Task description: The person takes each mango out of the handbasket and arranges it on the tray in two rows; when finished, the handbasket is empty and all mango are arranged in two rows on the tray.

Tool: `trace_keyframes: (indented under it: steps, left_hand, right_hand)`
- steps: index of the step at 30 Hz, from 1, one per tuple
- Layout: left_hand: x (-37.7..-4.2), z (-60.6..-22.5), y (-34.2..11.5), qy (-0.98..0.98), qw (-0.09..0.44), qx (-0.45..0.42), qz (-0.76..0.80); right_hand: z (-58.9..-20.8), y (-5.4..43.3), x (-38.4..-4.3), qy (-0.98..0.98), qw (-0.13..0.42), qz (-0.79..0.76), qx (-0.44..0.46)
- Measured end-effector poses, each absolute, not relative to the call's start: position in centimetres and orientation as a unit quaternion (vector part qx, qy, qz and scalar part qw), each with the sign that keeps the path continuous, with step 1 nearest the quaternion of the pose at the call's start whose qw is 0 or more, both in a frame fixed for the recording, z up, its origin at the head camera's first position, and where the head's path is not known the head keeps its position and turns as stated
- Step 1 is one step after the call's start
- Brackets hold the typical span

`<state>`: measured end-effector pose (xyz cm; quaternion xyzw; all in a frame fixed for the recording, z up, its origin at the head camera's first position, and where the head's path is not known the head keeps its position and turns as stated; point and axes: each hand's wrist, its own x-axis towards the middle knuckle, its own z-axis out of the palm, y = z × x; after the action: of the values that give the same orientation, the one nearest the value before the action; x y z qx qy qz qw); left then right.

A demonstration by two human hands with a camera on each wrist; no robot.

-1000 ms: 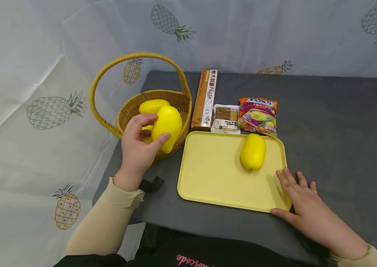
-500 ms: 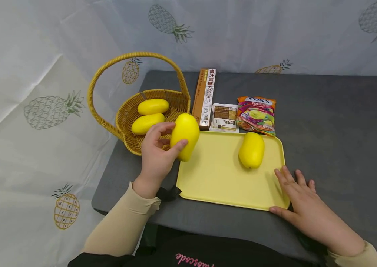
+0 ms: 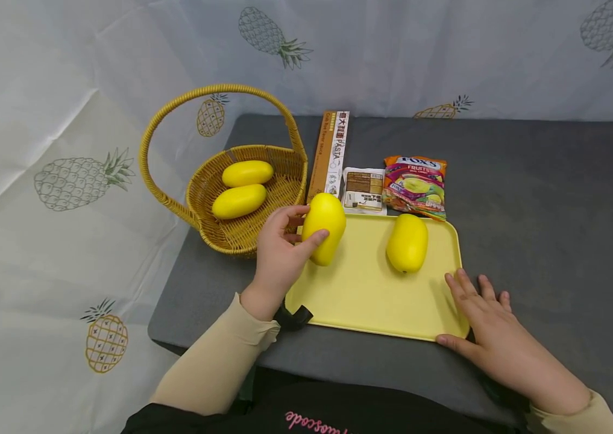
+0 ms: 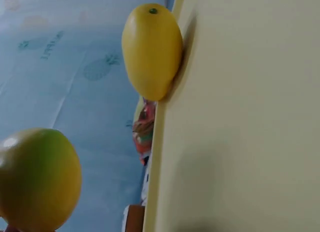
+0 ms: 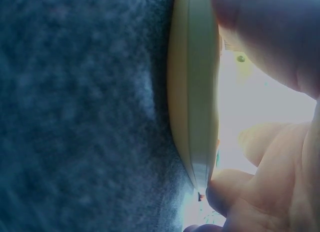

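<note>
My left hand (image 3: 280,253) holds a yellow mango (image 3: 328,226) between thumb and fingers, over the left part of a pale yellow tray (image 3: 377,301). In the left wrist view, the held mango (image 4: 40,179) shows a green patch. Another mango (image 3: 407,244) lies on the tray toward its back right. To the left, a wicker basket (image 3: 284,187) with a tall handle contains two mangoes (image 3: 239,201). My right hand (image 3: 493,334) rests at the tray's right front corner, fingers spread and fairly straight. The right wrist view has its fingertips right at the tray rim (image 5: 200,91).
Behind the tray lie a pasta box (image 3: 330,150), a small white-and-brown packet (image 3: 364,190) and a Fox's candy bag (image 3: 416,187). The grey table (image 3: 545,205) extends right. A pineapple-print cloth (image 3: 371,60) hangs at the back and left.
My left hand has carried the mango rightward from above the basket to over the tray's left side, uncovering the mangoes in the basket. My right hand has stayed by the tray's corner.
</note>
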<state>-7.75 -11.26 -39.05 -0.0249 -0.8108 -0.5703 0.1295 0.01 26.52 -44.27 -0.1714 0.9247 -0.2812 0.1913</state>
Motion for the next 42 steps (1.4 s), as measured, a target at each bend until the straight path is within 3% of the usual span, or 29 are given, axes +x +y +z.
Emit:
trace_keyframes:
  steps: [22, 42]
  left_hand:
    - [-9.8, -40.9, -8.6, -0.839, 0.019, 0.079, -0.537]
    - [-10.7, -41.3, -7.8, -0.835, -0.018, 0.145, -0.531]
  right_hand:
    - [-44.3, 26.5, -0.1, 0.923, 0.191, -0.288, -0.168]
    - [-44.3, 26.6, -0.1, 0.923, 0.192, -0.290, -0.167]
